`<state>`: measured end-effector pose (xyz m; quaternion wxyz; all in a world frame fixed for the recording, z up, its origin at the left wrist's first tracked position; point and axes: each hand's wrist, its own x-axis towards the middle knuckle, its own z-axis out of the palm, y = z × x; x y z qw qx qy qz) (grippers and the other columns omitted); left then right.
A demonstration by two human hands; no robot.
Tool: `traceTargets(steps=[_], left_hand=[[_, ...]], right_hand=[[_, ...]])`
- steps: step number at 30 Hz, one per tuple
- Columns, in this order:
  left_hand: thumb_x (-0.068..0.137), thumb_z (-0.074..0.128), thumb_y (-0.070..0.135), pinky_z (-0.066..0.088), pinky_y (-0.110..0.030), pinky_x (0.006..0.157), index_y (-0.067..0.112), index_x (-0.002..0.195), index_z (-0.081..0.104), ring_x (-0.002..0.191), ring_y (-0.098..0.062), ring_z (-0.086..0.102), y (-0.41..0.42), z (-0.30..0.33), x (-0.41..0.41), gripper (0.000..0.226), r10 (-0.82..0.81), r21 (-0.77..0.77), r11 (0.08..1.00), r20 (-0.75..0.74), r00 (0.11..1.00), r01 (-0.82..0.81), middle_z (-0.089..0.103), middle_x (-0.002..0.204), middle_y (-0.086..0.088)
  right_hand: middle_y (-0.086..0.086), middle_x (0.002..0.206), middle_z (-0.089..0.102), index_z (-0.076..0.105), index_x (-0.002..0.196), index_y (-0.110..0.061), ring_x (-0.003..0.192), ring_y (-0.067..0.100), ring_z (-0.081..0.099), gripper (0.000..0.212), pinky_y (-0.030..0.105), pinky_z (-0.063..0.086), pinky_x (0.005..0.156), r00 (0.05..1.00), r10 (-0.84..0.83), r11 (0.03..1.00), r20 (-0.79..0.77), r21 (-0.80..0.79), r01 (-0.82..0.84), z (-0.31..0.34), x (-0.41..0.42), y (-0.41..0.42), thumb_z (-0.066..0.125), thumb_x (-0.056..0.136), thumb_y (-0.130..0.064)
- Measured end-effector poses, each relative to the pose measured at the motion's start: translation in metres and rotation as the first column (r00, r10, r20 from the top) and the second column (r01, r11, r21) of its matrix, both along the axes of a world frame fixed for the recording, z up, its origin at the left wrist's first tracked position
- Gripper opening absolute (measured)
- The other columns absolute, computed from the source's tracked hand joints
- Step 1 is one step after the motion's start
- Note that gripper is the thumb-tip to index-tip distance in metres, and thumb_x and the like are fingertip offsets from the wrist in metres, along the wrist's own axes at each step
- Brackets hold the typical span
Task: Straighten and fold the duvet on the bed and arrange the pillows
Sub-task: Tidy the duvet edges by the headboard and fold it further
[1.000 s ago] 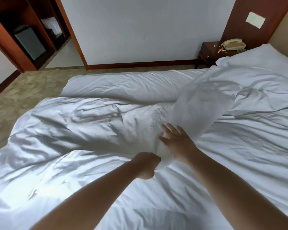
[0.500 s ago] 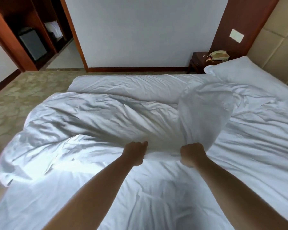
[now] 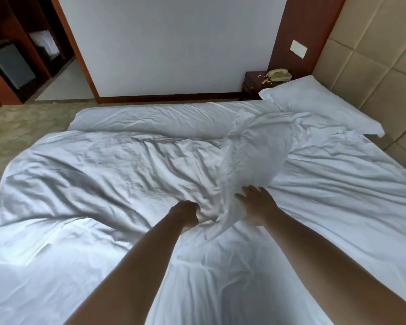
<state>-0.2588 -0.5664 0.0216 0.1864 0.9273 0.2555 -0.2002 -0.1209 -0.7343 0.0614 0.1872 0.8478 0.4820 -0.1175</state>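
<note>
At one o'clock a beige corded telephone (image 3: 279,74) sits on a dark wooden nightstand (image 3: 253,83), just beyond a flat white pillow (image 3: 314,106) lying against the padded tan headboard (image 3: 380,73). The crumpled white cotton duvet (image 3: 108,174) sprawls across the bed from nine o'clock to centre, one twisted fold rearing up at twelve. My left hand (image 3: 185,213) is fisted around a bunch of its cloth; my right hand (image 3: 257,205), fingers spread wide, presses flat against that raised fold.
</note>
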Motion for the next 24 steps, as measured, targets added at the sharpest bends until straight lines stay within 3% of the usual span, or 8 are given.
traceTargets(steps=[4, 11, 15, 24], left_hand=[[0.087, 0.049, 0.012, 0.037, -0.027, 0.106, 0.022, 0.133, 0.051, 0.131, -0.018, 0.044, -0.022, 0.008, 0.060, 0.047, 0.061, -0.039, 0.997, 0.048, 0.997, -0.059, 0.048, 0.142, -0.002], [0.089, 0.044, 0.014, 0.043, -0.031, 0.101, 0.025, 0.136, 0.047, 0.120, -0.021, 0.055, -0.065, 0.004, 0.153, 0.049, 0.237, -0.018, 0.971, 0.002, 0.971, -0.237, 0.045, 0.143, -0.002], [0.093, 0.042, 0.016, 0.032, -0.031, 0.110, 0.021, 0.138, 0.045, 0.135, -0.019, 0.038, -0.079, -0.005, 0.190, 0.045, 0.316, 0.000, 0.949, -0.003, 0.949, -0.316, 0.041, 0.146, -0.003], [0.092, 0.048, 0.024, 0.035, -0.031, 0.107, 0.018, 0.136, 0.047, 0.132, -0.024, 0.041, -0.068, -0.031, 0.248, 0.044, 0.510, -0.031, 0.860, 0.073, 0.857, -0.509, 0.049, 0.140, -0.005]], right_hand=[[0.006, 0.160, 0.006, 0.013, 0.152, -0.023, 0.147, 0.021, 0.007, 0.070, 0.039, 0.008, 0.118, 0.998, 0.055, 0.998, -0.030, 0.031, -0.054, 0.004, 0.045, -0.011, 0.049, 0.094, -0.033], [0.005, 0.160, 0.006, 0.014, 0.152, -0.024, 0.147, 0.021, 0.006, 0.075, 0.038, 0.008, 0.118, 0.977, 0.202, 0.970, -0.065, 0.153, -0.191, 0.001, 0.153, -0.026, 0.056, 0.091, -0.032], [0.005, 0.160, 0.005, 0.013, 0.152, -0.024, 0.147, 0.021, 0.005, 0.075, 0.038, 0.009, 0.119, 0.960, 0.257, 0.956, -0.113, 0.174, -0.235, -0.005, 0.210, -0.029, 0.056, 0.091, -0.033], [0.005, 0.157, 0.014, 0.018, 0.151, -0.020, 0.145, 0.022, 0.014, 0.071, 0.037, 0.017, 0.117, 0.945, 0.283, 0.948, -0.167, 0.198, -0.249, -0.049, 0.274, -0.004, 0.055, 0.090, -0.022]])
